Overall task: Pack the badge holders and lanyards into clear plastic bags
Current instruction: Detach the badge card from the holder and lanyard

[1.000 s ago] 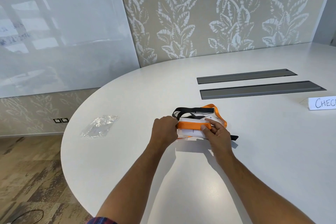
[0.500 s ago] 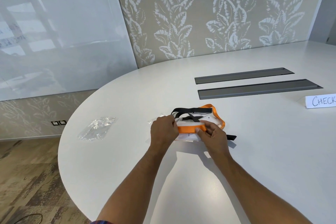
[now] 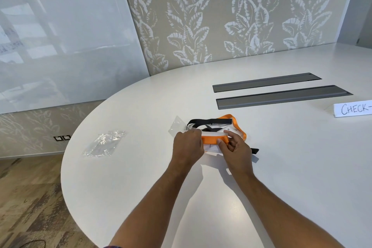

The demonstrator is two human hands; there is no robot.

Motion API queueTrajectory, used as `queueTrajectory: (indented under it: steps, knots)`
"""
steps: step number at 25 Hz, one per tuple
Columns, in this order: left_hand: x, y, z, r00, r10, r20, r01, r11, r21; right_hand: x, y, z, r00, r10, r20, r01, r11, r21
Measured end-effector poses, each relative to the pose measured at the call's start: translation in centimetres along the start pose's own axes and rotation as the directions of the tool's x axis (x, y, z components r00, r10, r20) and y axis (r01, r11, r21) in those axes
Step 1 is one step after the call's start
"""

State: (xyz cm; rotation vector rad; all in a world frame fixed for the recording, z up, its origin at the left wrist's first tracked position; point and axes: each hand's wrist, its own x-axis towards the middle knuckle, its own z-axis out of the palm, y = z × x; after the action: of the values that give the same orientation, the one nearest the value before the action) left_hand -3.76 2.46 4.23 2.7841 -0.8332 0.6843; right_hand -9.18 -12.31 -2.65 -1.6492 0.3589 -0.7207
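- Both forearms reach in from the bottom edge over the white table (image 3: 141,177); bare tabletop lies on either side of them, down to the near rounded rim.
- Left hand (image 3: 188,147): fingers curled, gripping the left end of the bundle, knuckles toward camera.
- Right hand (image 3: 236,150): thumb and forefinger pinch the folded orange lanyard (image 3: 213,139) against the white badge holder (image 3: 212,148) under it.
- Bundle sits on the table about mid-width, well in from the rim. The orange strap loops round its far right corner; the black lanyard (image 3: 210,121) lies across the far side, with one black end sticking out right, past the right wrist.
- A clear plastic bag (image 3: 177,127) corner pokes out far-left of the left hand, flat on the table. Can't tell whether the bundle is in it.
- Crumpled spare clear bags (image 3: 103,144) lie left, well apart from the hands, near the table's curved left edge.
- Farther right: two dark recessed slots (image 3: 281,96), parallel, with bare tabletop between them and the bundle.
- White "CHECK-" sign (image 3: 353,108), cut by the right frame edge.
- Beyond the rim: wood floor (image 3: 26,197), glass board (image 3: 60,36), leaf-pattern wall (image 3: 231,16).
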Motion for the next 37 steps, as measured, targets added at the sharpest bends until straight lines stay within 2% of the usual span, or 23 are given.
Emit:
queueTrajectory:
  steps: [4, 10, 13, 19, 24, 31, 34, 37]
  knots:
    - [-0.2, 1.0, 0.1, 1.000, -0.015, -0.019, 0.014, 0.999, -0.040, 0.1, 0.0, -0.1, 1.000, 0.018, 0.008, -0.019, 0.999, 0.038]
    - [-0.1, 1.0, -0.1, 0.989, -0.139, -0.051, 0.132, 0.984, -0.122, 0.6, 0.0, -0.5, 0.997, 0.066, -0.030, -0.059, 0.982, 0.181]
    - [-0.1, 1.2, 0.0, 0.986, -0.146, -0.085, 0.131, 0.979, -0.158, 0.7, 0.1, -0.5, 0.997, 0.074, -0.027, -0.068, 0.980, 0.185]
    - [-0.1, 2.6, 0.4, 0.994, -0.107, -0.011, 0.104, 0.979, -0.178, 0.4, 0.4, -0.3, 0.996, 0.062, 0.058, -0.076, 0.957, 0.281]
    - [-0.5, 4.0, 0.5, 0.997, -0.063, -0.053, 0.048, 0.967, -0.252, 0.3, 0.3, -0.1, 0.994, 0.058, 0.089, -0.075, 0.977, 0.198]
    - [0.0, 3.6, 0.5, 0.988, -0.150, -0.023, 0.136, 0.942, -0.306, -0.3, 0.1, 0.3, 0.984, 0.024, 0.176, -0.066, 0.970, 0.235]
    - [0.1, 3.7, 0.4, 0.989, -0.145, -0.037, 0.123, 0.929, -0.349, -0.2, 0.2, 0.4, 0.976, -0.002, 0.216, -0.038, 0.983, 0.180]
    - [0.1, 4.2, 0.4, 0.992, -0.112, -0.053, 0.085, 0.924, -0.374, 0.0, 0.1, -0.1, 0.980, -0.054, 0.189, 0.025, 0.988, 0.154]
